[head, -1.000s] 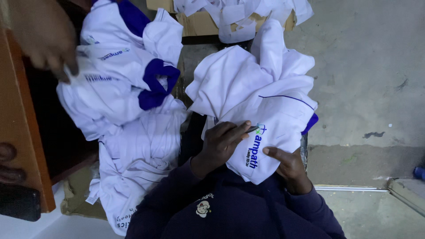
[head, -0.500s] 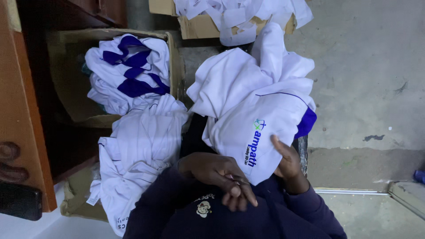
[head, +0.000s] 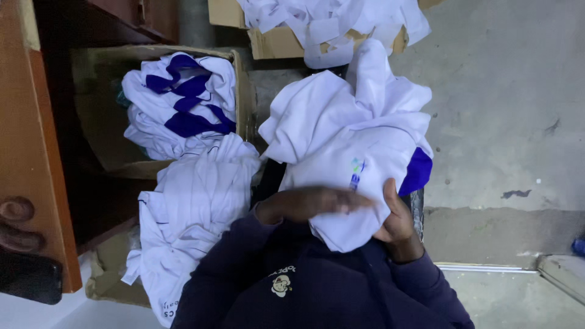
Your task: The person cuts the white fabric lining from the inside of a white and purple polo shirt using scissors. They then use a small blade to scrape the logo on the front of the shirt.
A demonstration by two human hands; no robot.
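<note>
A pile of white shirts with blue trim [head: 341, 131] lies in front of me, on my lap. The top folded white shirt [head: 359, 176] bears a small coloured print. My left hand [head: 311, 204] lies flat and motion-blurred across its near edge, fingers stretched toward the right. At the shirt's near right corner my right hand [head: 397, 218] grips the cloth, thumb on top. Both arms are in dark navy sleeves.
A cardboard box [head: 244, 91] to the left holds white shirts with blue collars [head: 180, 103]. Another heap of white shirts [head: 195, 207] lies beside my left arm. A second box of white cloth [head: 280, 44] stands farther off. Brown wooden furniture [head: 42, 183] runs along the left; grey concrete floor [head: 506, 109] is on the right.
My left hand has come up from my chest and swept across the folded shirt, covering part of its print. Another person's hand, seen at the upper left a second ago, is gone.
</note>
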